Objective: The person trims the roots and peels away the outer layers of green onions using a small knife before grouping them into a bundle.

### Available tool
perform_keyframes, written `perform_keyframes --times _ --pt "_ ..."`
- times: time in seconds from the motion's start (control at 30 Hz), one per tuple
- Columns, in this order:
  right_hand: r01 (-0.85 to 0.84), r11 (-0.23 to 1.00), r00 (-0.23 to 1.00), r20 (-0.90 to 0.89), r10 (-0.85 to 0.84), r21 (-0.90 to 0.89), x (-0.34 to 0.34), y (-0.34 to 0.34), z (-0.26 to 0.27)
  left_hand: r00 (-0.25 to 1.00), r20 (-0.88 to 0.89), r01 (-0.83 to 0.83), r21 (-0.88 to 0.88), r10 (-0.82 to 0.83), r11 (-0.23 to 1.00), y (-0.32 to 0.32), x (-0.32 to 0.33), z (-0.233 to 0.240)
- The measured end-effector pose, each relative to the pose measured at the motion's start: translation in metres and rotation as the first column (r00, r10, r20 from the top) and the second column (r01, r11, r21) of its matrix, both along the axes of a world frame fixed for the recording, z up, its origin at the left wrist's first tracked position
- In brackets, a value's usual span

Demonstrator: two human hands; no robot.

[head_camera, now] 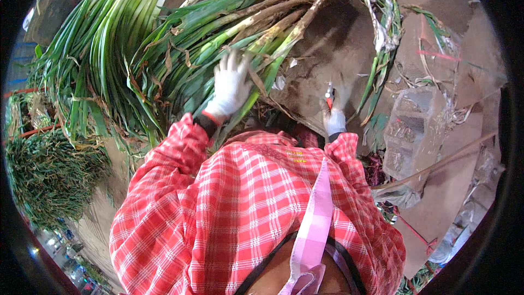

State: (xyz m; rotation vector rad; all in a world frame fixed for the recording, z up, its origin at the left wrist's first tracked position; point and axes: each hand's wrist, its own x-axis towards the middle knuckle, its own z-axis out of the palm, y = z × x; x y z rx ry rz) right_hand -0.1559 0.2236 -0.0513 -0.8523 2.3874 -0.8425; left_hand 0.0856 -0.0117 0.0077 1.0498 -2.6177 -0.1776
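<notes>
My left hand (231,84), in a white glove, lies over the green leaves of a pile of untrimmed Welsh onions (254,20). Its fingers are spread, slightly blurred, and closed on nothing I can make out. These stalks have soil-brown outer skins and roots bunched at the upper right. To the left hangs a thick bunch of cleaned Welsh onions (118,20) with pale stems and long green leaves. My right hand (335,121), also gloved, grips a small red-handled tool (329,96) with a metal end; motion blur hides its exact kind.
Stripped leaves (382,28) lie on the brown ground to the right. A hollow concrete block (413,131) stands near a thin wooden stick (442,159). At the far left is a large heap of green leafy tops (53,176). Red string (415,229) lies at lower right.
</notes>
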Motion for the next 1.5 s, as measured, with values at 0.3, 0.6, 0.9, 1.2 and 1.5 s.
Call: perform_keyframes --times 0.3,0.6,0.9,1.2,1.5 --pt "-0.06 0.989 0.998 -0.032 0.056 -0.132 0.035 -0.002 -0.026 0.995 0.07 0.044 0.283 -0.067 0.958 0.06 0.021 -0.044" --pt "-0.073 0.981 0.949 -0.314 0.013 -0.18 0.04 0.015 0.046 0.863 -0.429 0.495 0.613 -0.267 0.616 0.046 -0.077 -0.007" --pt "-0.025 0.998 0.917 -0.397 0.047 0.061 0.064 0.012 0.054 0.916 -0.226 0.396 0.651 -0.332 0.648 0.062 -0.085 -0.049" --pt "-0.153 0.964 0.9 -0.434 0.046 -0.216 0.075 0.005 0.063 0.758 -0.641 0.651 0.754 0.119 -0.091 -0.004 -0.046 -0.011" --pt "-0.169 0.985 0.941 -0.29 0.175 0.044 0.09 -0.05 0.079 0.806 -0.574 0.59 0.8 0.146 -0.108 -0.028 -0.033 -0.007"
